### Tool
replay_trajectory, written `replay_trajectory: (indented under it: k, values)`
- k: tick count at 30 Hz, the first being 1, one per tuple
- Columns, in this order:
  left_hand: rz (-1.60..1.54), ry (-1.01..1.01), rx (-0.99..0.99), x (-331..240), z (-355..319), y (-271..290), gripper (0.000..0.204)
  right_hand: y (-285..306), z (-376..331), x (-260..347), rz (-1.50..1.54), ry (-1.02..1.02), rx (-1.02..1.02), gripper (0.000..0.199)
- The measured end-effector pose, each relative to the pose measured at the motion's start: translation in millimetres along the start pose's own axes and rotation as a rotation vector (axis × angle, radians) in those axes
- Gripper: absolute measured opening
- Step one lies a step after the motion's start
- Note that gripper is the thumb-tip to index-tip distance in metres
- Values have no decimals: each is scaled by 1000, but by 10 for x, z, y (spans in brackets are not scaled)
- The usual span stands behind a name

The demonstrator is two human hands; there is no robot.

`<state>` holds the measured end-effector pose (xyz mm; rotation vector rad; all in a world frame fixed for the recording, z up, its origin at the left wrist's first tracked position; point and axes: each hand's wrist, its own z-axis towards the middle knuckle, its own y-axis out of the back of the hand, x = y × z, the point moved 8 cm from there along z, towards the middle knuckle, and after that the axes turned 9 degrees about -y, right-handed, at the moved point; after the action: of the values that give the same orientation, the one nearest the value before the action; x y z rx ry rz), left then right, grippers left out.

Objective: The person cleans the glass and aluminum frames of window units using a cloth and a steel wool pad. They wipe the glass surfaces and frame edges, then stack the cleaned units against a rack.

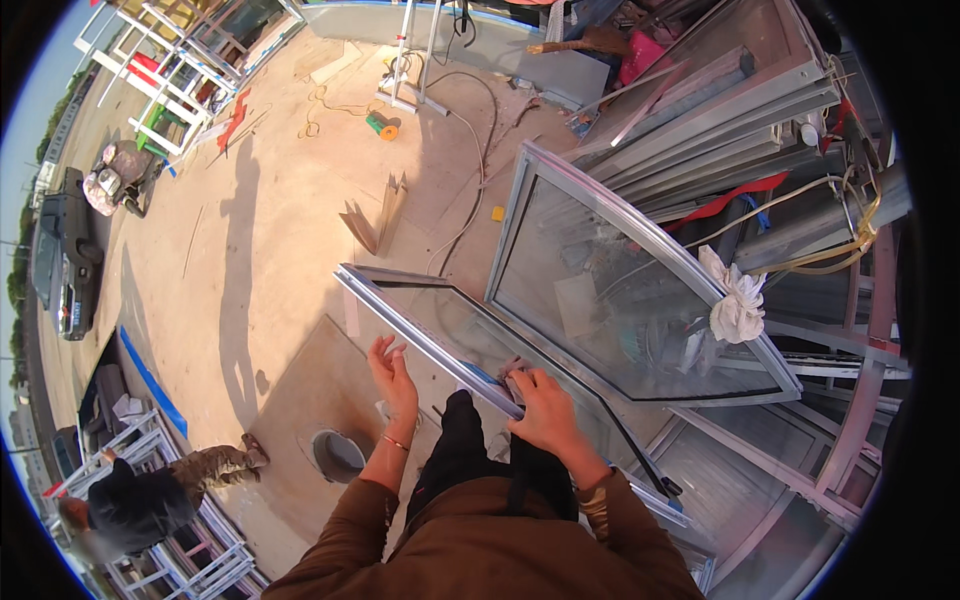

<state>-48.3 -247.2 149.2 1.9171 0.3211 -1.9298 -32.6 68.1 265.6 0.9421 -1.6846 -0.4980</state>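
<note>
An aluminium-framed glass window sash stands tilted in front of my legs, its long silver edge turned up toward me. My right hand is closed at the top of this edge, on a crumpled greyish-pink cloth that shows beyond the fingers. A small blue patch lies on the frame beside the cloth. Left of the frame, my left hand is raised with its fingers apart and holds nothing. Close to my left forearm, a round bucket with grey liquid stands on the ground.
Another glazed sash leans beyond, with a white rag on its edge. Metal profiles are piled at right. A cable crosses the concrete near an orange-and-green tool. At lower left, a person bends by stacked frames.
</note>
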Motion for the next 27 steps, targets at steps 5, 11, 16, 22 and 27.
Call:
replay_trajectory:
  k: [5,11,16,22,27]
  values:
    - [228,-69,119,580,1347,553,97,21,-4,20,-38,-49,-5,72]
    - [16,56,569,580,2292,240,81,-56,-13,169,-124,-78,-78,61]
    - [189,-98,764,367,2274,138,45,-214,67,162,-144,-126,-55,59]
    - [-104,140,701,275,2192,-25,31,-75,-40,-145,-23,-135,9,69]
    - [174,-262,839,-464,1846,-328,32,497,-314,-396,0,-67,-53,67]
